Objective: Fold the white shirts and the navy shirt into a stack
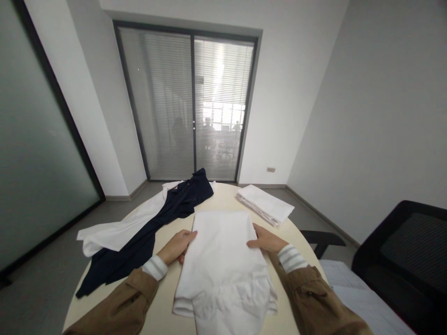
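Partly folded, a white garment (223, 251) lies in front of me, its bunched lower end reaching past the bottom of the view; its exact kind is not clear. My left hand (179, 245) grips its left edge, thumb on top and the other fingers partly hidden. On the opposite edge, my right hand (267, 239) is closed with the thumb over the cloth and the fingers under it. The upper part between my hands looks flat and smooth.
A round cream table (164, 316) bears everything. Dark navy clothing (139, 249) and white clothing (122, 235) lie loosely at the left. A folded white stack (267, 204) sits at the back right. Beyond the right edge stands a black chair (412, 246) with pale cloth (352, 288) on it.
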Demonstrator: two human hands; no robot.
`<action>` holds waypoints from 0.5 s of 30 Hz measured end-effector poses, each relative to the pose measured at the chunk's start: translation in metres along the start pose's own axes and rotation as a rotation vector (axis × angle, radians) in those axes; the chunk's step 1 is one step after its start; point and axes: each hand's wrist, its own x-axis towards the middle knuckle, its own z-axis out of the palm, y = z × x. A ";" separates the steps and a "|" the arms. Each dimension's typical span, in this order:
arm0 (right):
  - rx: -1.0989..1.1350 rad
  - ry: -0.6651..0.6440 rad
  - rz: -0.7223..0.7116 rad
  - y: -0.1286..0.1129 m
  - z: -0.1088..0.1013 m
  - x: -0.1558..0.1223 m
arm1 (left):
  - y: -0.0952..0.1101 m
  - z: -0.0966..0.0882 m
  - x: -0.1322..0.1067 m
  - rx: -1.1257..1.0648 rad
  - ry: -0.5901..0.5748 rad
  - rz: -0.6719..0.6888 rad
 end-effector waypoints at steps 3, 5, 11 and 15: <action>-0.048 -0.002 0.025 -0.008 0.002 -0.001 | 0.010 0.000 0.023 -0.004 0.170 0.115; -0.021 0.134 0.096 -0.006 0.003 0.005 | 0.015 0.000 0.039 -0.002 0.238 0.165; 0.016 0.598 0.103 0.022 -0.003 0.041 | 0.011 0.004 0.063 0.019 0.256 0.239; -0.087 0.545 -0.032 0.034 -0.011 0.058 | 0.001 -0.005 0.067 0.072 0.294 0.313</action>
